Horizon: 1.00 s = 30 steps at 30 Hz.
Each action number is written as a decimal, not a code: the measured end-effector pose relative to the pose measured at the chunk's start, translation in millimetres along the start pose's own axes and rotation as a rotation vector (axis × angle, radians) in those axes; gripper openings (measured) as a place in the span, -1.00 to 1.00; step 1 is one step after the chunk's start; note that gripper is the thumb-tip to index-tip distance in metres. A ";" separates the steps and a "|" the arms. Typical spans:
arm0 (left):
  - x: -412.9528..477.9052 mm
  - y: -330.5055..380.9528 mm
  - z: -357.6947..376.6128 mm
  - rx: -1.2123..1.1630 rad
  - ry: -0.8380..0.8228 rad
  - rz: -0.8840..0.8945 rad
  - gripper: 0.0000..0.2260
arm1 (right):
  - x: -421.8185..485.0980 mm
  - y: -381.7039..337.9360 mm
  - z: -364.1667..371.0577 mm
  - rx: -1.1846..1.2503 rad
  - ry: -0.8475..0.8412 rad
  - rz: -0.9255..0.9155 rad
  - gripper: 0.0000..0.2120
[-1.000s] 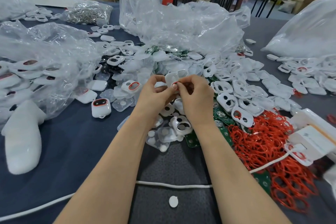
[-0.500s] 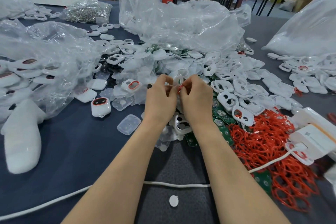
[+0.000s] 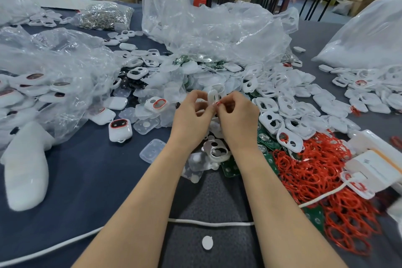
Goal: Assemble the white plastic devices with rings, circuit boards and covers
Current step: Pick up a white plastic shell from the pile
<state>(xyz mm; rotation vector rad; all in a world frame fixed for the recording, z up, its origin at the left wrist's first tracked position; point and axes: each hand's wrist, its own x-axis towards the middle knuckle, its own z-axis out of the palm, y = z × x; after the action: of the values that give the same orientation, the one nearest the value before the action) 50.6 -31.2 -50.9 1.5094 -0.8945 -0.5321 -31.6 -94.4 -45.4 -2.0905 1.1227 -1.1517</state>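
The white shell (image 3: pixel 214 94) stands on edge above the middle of the table. The left hand (image 3: pixel 191 113) pinches its side, while the right hand (image 3: pixel 237 115) pinches a red ring (image 3: pixel 218 104) against its opening. The shell looks light and stiff, best held by its rim. The ring looks soft, stretchy and likely to spring off. Compared with a second ago, the shell is turned more upright, and the left forearm has shifted right, uncovering a clear cover (image 3: pixel 152 150).

light: even, soft overhead | shadows: faint | edges: wide-angle bending, slight blur
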 end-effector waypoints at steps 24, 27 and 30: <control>3.0 1.5 -11.8 -0.076 0.087 -0.044 -0.90 | 2.7 1.0 -11.7 0.500 -0.181 0.230 -0.90; 1.3 6.2 -18.1 -0.329 -0.023 -0.076 -0.94 | 5.0 -0.3 -12.8 0.931 -0.299 0.472 -0.94; 0.2 9.2 -20.7 -0.470 -0.098 -0.093 -0.95 | 8.7 2.1 -15.6 1.198 -0.431 0.706 -0.99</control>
<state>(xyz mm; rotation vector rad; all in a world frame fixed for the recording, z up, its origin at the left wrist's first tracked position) 64.6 -18.3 -38.8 1.1058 -0.7128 -0.8274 -43.2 -103.3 -34.9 -0.8228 0.5840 -0.6588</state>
